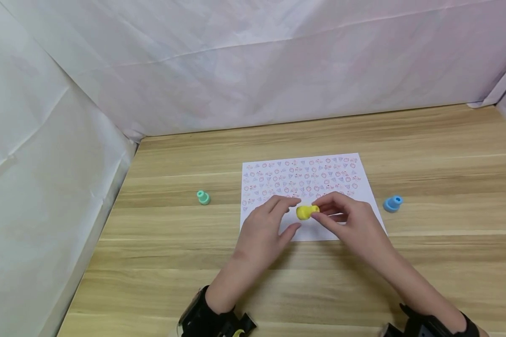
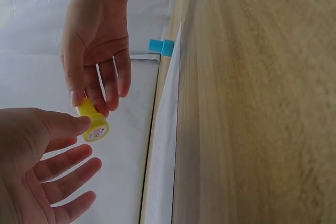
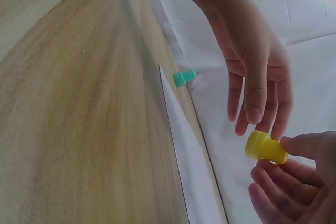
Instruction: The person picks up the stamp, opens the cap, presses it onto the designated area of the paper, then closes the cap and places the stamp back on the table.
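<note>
Over the paper, my right hand (image 1: 356, 220) pinches a small yellow stamp (image 1: 305, 212) by its narrow end, between thumb and fingertips. The stamp lies on its side in the air, its wide end towards the left hand. A small printed picture shows on the wide end face in the left wrist view, where the left thumb (image 2: 73, 124) overlaps the stamp. My left hand (image 1: 263, 229) is beside that wide end, thumb and fingers spread apart with a gap around it. Under both hands is a white sheet of paper (image 1: 308, 180) with rows of small red and purple pictures.
A mint-green stamp (image 1: 203, 198) stands on the wooden table (image 1: 168, 243) left of the paper. To the paper's right is a blue stamp (image 1: 392, 203). White cloth (image 1: 253, 75) hangs along the table's back and left sides.
</note>
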The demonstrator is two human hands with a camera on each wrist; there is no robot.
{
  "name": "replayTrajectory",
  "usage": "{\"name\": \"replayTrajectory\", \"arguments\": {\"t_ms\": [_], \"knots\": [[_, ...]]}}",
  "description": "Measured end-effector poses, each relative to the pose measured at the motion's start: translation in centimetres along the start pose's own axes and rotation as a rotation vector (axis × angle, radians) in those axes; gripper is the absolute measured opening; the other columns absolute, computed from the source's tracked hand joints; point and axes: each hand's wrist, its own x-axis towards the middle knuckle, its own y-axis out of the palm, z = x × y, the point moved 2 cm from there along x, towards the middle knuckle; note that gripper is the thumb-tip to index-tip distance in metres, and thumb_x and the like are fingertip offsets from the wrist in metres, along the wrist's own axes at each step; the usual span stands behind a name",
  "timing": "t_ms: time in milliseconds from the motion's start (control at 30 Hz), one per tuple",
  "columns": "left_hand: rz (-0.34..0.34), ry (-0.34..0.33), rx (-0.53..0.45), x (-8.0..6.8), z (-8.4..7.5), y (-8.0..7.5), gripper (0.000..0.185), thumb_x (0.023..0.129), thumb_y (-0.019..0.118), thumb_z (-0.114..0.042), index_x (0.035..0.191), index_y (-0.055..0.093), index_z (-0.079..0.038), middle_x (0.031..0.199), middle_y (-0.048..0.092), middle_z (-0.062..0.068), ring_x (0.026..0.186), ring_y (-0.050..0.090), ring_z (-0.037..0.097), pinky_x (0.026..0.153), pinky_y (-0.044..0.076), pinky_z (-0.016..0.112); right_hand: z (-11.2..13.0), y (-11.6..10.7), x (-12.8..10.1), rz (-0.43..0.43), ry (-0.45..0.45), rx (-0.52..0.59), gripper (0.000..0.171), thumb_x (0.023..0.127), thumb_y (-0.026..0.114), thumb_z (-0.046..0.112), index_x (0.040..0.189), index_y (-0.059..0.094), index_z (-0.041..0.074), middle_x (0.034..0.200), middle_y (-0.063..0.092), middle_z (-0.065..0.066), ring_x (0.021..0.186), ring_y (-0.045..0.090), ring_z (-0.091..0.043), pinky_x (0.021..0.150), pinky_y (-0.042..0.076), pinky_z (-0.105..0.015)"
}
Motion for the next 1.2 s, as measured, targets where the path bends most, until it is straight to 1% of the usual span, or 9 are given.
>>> {"name": "replayTrajectory", "arguments": {"t_ms": [100, 300, 433, 533, 667, 733, 1000, 1067, 1200], "knots": [[0.021, -0.035, -0.069, -0.05, 0.26, 0.07, 0.043, 0.089, 0.077, -0.027, 0.128, 0.061, -0.020, 0.118, 0.068, -0.006, 0.102, 0.068, 0.009, 0.083, 0.059, 0.027, -0.07, -0.09, -0.04, -0.003, -0.006, 0.012, 0.019, 0.090, 0.075, 0.021, 0.107, 0.069, 0.015, 0.097, 0.075, 0.000, 0.084, 0.070, -0.007, 0.076, 0.059, -0.016], [0.052, -0.079, -0.135, -0.04, 0.43, 0.18, 0.045, 0.089, 0.077, -0.027, 0.130, 0.060, -0.020, 0.117, 0.069, -0.006, 0.104, 0.068, 0.008, 0.087, 0.059, 0.028, -0.19, -0.21, -0.13, 0.003, -0.003, 0.041, 0.021, 0.090, 0.075, 0.020, 0.110, 0.069, 0.015, 0.099, 0.075, -0.002, 0.083, 0.070, -0.002, 0.075, 0.059, -0.015], [0.075, -0.104, -0.193, 0.00, 0.46, 0.37, 0.046, 0.089, 0.076, -0.028, 0.131, 0.059, -0.020, 0.119, 0.070, -0.005, 0.105, 0.068, 0.009, 0.091, 0.058, 0.029, -0.29, -0.20, -0.21, 0.030, 0.013, 0.081, 0.023, 0.090, 0.075, 0.019, 0.112, 0.068, 0.015, 0.104, 0.074, -0.004, 0.086, 0.071, -0.004, 0.077, 0.059, -0.014], [0.091, -0.115, -0.219, 0.02, 0.40, 0.48, 0.046, 0.090, 0.076, -0.028, 0.132, 0.059, -0.020, 0.123, 0.069, -0.005, 0.106, 0.068, 0.009, 0.092, 0.058, 0.029, -0.37, -0.09, -0.26, 0.057, 0.019, 0.132, 0.024, 0.091, 0.074, 0.018, 0.113, 0.068, 0.013, 0.108, 0.073, -0.005, 0.089, 0.073, -0.010, 0.078, 0.059, -0.014], [0.100, -0.121, -0.227, 0.05, 0.25, 0.49, 0.047, 0.090, 0.075, -0.029, 0.133, 0.058, -0.021, 0.125, 0.069, -0.005, 0.107, 0.068, 0.009, 0.092, 0.057, 0.028, -0.45, 0.09, -0.30, 0.085, 0.018, 0.192, 0.025, 0.091, 0.074, 0.014, 0.114, 0.067, 0.011, 0.109, 0.073, -0.008, 0.091, 0.075, -0.018, 0.079, 0.059, -0.014], [0.102, -0.127, -0.232, 0.05, 0.17, 0.50, 0.048, 0.090, 0.075, -0.028, 0.134, 0.057, -0.020, 0.123, 0.070, -0.005, 0.107, 0.068, 0.009, 0.093, 0.058, 0.029, -0.47, 0.18, -0.28, 0.091, 0.011, 0.208, 0.025, 0.090, 0.074, 0.012, 0.114, 0.067, 0.010, 0.109, 0.072, -0.009, 0.092, 0.075, -0.019, 0.079, 0.059, -0.014], [0.080, -0.135, -0.224, 0.01, 0.06, 0.46, 0.045, 0.091, 0.075, -0.024, 0.132, 0.058, -0.017, 0.121, 0.070, -0.003, 0.107, 0.068, 0.010, 0.094, 0.057, 0.031, -0.56, 0.42, -0.18, 0.108, 0.011, 0.220, 0.026, 0.090, 0.073, 0.008, 0.115, 0.066, 0.009, 0.112, 0.071, -0.010, 0.095, 0.074, -0.024, 0.081, 0.059, -0.014], [0.077, -0.135, -0.221, -0.03, 0.08, 0.45, 0.044, 0.090, 0.075, -0.024, 0.131, 0.059, -0.017, 0.122, 0.069, -0.003, 0.107, 0.068, 0.010, 0.094, 0.057, 0.031, -0.56, 0.46, -0.18, 0.109, 0.015, 0.220, 0.026, 0.090, 0.073, 0.009, 0.115, 0.066, 0.009, 0.112, 0.070, -0.009, 0.094, 0.074, -0.022, 0.081, 0.059, -0.014], [0.073, -0.129, -0.220, -0.08, 0.15, 0.46, 0.040, 0.090, 0.075, -0.024, 0.127, 0.061, -0.018, 0.120, 0.069, -0.004, 0.106, 0.067, 0.010, 0.091, 0.057, 0.030, -0.59, 0.54, -0.15, 0.110, 0.020, 0.219, 0.026, 0.090, 0.074, 0.013, 0.115, 0.066, 0.008, 0.113, 0.070, -0.009, 0.092, 0.073, -0.011, 0.081, 0.059, -0.014]]}}
